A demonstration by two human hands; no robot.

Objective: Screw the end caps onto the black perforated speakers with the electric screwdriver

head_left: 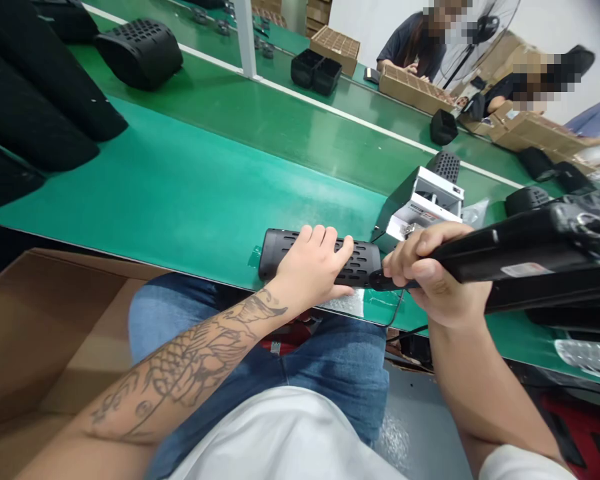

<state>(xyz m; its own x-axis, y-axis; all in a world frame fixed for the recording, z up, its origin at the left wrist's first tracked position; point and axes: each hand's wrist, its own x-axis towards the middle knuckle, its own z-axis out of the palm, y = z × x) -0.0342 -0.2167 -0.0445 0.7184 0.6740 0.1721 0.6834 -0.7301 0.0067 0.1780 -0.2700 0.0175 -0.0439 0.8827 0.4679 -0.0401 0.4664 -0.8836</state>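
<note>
A black slotted housing (360,261) lies lengthwise near the front edge of the green bench. My left hand (313,263) is closed over its top, fingers on the far side and thumb on the near side. Past the housing's right end, my right hand (437,273) wraps round a black electric screwdriver (520,247), which has a label and a metal ring at its tail. The screwdriver slopes up to the right, and its tip is hidden behind my fingers. Just behind my right hand stands a white and grey screw feeder (420,203).
Black covers (55,100) stand at the left, with another perforated housing (140,53) behind them. An open cardboard box (45,333) is below the bench at left. Across the belt, two people (415,47) work beside cardboard trays (415,90). A clear plastic tray (585,357) lies at right.
</note>
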